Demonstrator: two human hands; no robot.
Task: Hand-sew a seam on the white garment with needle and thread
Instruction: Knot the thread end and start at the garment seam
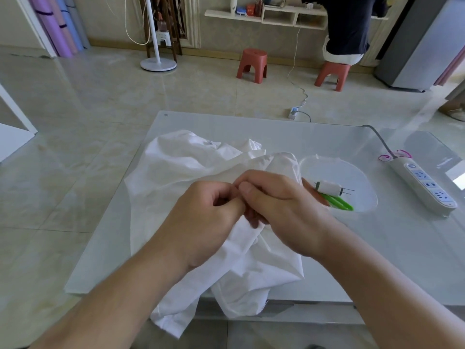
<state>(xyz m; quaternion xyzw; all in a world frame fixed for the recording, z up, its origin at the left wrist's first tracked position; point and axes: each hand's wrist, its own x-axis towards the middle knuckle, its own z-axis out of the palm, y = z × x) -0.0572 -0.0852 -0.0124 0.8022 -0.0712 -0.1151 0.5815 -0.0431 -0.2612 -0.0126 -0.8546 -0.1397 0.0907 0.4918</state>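
Two bare forearms reach in from the bottom edge and meet over a pale table [377, 248]. The left hand [201, 217] and right hand [281, 210] touch at the fingertips, both with fingers curled tightly inward, pinching a raised fold of one white garment [176, 167]. No needle or thread can be made out between the fingers; they are too small or hidden.

The garment lies crumpled on the left half of the table, spreading away from the hands toward the far edge, while its near end hangs over the front edge, toward the floor.

Just right of the right hand sits one clear shallow dish [352, 170]. In it lie one small white spool [329, 188] with two thin metal pins sticking out of its right end, and one green tool [339, 203], partly hidden behind the hand.

Further right on the table lies one white power strip [425, 185], its grey cable running off the far edge.

Beyond the table is a glossy tiled floor. On it stand two red stools [252, 64], one with a seated person on it, one white fan stand [158, 64], and a second power strip [294, 112] with a thin white cord.
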